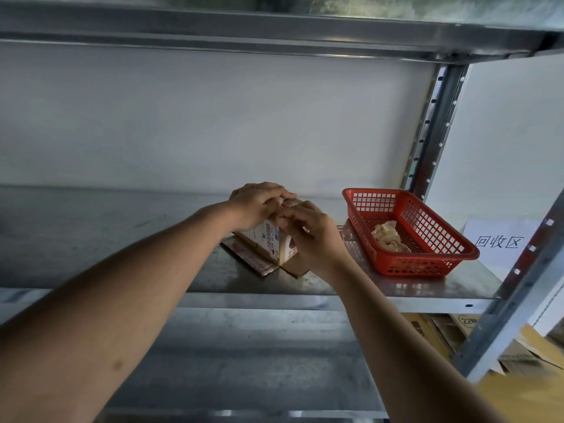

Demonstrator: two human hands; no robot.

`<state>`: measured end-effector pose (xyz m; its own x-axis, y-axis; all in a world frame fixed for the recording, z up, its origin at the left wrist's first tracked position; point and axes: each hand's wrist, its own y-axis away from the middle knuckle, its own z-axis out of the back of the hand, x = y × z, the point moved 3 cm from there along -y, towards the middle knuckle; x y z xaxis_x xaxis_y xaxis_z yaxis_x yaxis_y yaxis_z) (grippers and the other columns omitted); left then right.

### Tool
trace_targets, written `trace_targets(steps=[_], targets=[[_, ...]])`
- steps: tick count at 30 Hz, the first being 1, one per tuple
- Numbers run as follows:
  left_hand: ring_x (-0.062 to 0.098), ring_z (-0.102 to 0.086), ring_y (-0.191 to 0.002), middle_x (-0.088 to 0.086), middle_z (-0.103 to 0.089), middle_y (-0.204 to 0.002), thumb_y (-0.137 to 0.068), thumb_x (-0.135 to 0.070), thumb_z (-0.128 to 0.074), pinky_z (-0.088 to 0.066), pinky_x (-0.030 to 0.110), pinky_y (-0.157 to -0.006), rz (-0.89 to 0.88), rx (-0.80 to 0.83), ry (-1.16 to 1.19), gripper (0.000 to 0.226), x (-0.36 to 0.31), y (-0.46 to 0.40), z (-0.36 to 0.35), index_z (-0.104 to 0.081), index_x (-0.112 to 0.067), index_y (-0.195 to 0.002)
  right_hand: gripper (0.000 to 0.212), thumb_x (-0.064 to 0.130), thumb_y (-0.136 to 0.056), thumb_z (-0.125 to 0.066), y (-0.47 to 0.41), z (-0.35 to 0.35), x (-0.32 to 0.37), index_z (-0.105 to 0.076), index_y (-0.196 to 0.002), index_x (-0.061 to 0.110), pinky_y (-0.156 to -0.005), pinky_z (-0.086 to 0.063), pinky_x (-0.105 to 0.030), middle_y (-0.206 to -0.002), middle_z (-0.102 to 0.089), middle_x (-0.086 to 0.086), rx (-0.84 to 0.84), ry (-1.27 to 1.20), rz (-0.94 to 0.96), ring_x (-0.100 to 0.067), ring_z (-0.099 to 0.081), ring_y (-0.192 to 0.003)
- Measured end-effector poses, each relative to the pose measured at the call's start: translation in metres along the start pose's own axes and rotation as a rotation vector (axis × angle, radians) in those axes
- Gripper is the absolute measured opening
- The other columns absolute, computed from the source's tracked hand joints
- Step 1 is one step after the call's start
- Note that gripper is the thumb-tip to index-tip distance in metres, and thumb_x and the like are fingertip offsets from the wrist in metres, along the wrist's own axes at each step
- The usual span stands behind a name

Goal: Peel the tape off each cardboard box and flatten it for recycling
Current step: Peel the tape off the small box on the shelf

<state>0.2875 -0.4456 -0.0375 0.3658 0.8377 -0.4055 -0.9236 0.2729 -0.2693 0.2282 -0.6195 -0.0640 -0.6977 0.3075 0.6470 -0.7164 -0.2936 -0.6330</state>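
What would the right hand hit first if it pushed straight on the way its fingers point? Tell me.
Probably the small brown cardboard box itself: the right hand points left and away, with its fingers already curled on the box's top edge. Just beyond are the left hand's fingers. Depth is hard to judge from this view.

I'm looking into a storeroom's recycling corner, galvanised steel shelving [305, 288] with a perforated upright [433, 129], red plastic basket [433, 264] near the shelf's right edge, paper sign [500, 242] reading 回收区, flattened cardboard [439, 331] stacked below.
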Motion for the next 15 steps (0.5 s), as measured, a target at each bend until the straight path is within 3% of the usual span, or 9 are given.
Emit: trace_targets(steps=[3, 6, 8, 12, 15], targets=[[0.014, -0.039, -0.144, -0.017, -0.050, -0.151, -0.110, -0.035, -0.037, -0.022, 0.044, -0.123, 0.005, -0.012, 0.007, 0.038, 0.000, 0.000, 0.000, -0.060, -0.052, -0.135, 0.019, 0.010, -0.099, -0.067, 0.005, -0.002, -0.002, -0.076, -0.096, 0.026, -0.068, -0.054, -0.018, -0.104, -0.061, 0.011, 0.006, -0.110, -0.028, -0.005, -0.065, -0.090], [0.015, -0.037, -0.146, -0.017, -0.049, -0.153, -0.111, -0.040, -0.035, -0.022, 0.044, -0.121, 0.009, -0.001, -0.030, 0.037, 0.001, -0.002, -0.001, -0.058, -0.054, -0.136, 0.011, 0.009, -0.095, -0.073, 0.006, -0.001, -0.008, -0.080, -0.100, 0.016, -0.072, -0.064, -0.042, -0.106, -0.067, -0.001, -0.118, -0.207, -0.138, -0.020, -0.073, -0.083], [0.016, -0.036, -0.146, -0.016, -0.048, -0.154, -0.111, -0.040, -0.033, -0.022, 0.046, -0.121, 0.014, 0.007, -0.044, 0.038, 0.001, -0.004, -0.002, -0.057, -0.054, -0.137, 0.018, 0.004, -0.093, -0.074, 0.005, 0.001, -0.009, -0.080, -0.108, 0.014, -0.072, -0.064, -0.049, -0.101, -0.071, -0.004, -0.219, -0.207, -0.191, -0.025, -0.075, -0.076], [0.018, -0.037, -0.145, -0.015, -0.049, -0.152, -0.111, -0.040, -0.029, -0.024, 0.048, -0.119, 0.024, 0.017, -0.069, 0.040, -0.001, -0.005, -0.002, -0.057, -0.051, -0.137, 0.033, 0.011, -0.095, -0.072, -0.001, 0.005, -0.004, -0.075, -0.125, 0.026, -0.071, -0.063, -0.038, -0.096, -0.073, 0.000, -0.228, -0.047, -0.179, -0.018, -0.075, -0.077], [0.018, -0.036, -0.145, -0.013, -0.048, -0.154, -0.111, -0.040, -0.028, -0.024, 0.047, -0.119, 0.021, 0.026, -0.076, 0.041, -0.002, -0.004, -0.001, -0.056, -0.049, -0.140, 0.022, 0.021, -0.092, -0.078, -0.003, 0.007, 0.001, -0.079, -0.114, 0.026, -0.067, -0.055, -0.018, -0.094, -0.072, 0.007, -0.236, 0.096, -0.097, -0.008, -0.071, -0.080]])
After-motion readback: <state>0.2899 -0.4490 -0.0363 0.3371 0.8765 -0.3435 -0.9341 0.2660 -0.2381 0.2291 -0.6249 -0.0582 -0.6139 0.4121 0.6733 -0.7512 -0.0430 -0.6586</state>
